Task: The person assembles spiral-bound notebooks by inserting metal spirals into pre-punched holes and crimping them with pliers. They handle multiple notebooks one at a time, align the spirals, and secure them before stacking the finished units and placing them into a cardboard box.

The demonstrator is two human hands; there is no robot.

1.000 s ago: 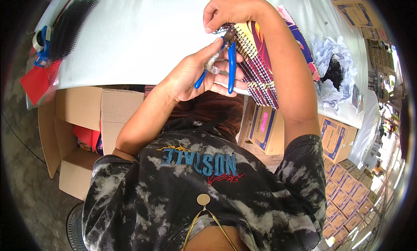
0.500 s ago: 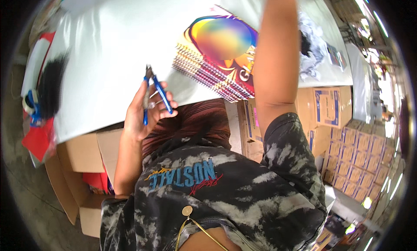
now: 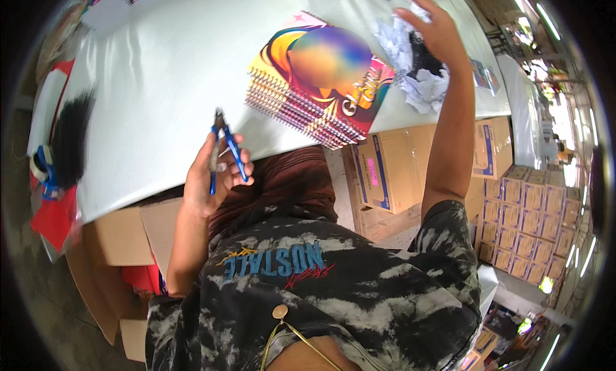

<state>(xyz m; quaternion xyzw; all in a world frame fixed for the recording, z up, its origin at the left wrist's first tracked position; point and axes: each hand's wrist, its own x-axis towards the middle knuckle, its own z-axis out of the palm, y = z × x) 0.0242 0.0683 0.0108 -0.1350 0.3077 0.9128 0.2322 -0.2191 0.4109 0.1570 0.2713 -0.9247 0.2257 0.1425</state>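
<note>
Head view: holds blue-handled wire nippers (image 3: pixel 233 151) loosely in the left hand (image 3: pixel 204 182), with the palm turned up, the fingers half curled and the thumb along one handle. Points the nippers away from the body, handles spread apart, over the white counter (image 3: pixel 160 82) near its front edge. Holds the right hand (image 3: pixel 439 32) out at the far right, fingers loosely spread and slightly bent, with nothing visible in its grip. Has that hand over crumpled pale paper (image 3: pixel 426 91) and a dark tangled clump (image 3: pixel 423 58); cannot tell contact from a gap there.

Between the two hands, shows a fanned stack of spiral-bound notebooks (image 3: pixel 314 92) lying on the counter, with coil edges toward the body, bright purple, yellow and pink on the top cover, and a blurred oval across the middle. At the counter's left edge, shows a bundle of black coils (image 3: pixel 74 134), with a blue tape dispenser (image 3: pixel 45 169) and a red sheet (image 3: pixel 56 218) just nearer the body. Below, on the left, has an open cardboard box (image 3: pixel 119 233) with something red (image 3: pixel 144 276) inside; on the right, cardboard cartons (image 3: pixel 401 159) beneath the counter edge. Wears a mottled black and grey T-shirt (image 3: pixel 346 294)
</note>
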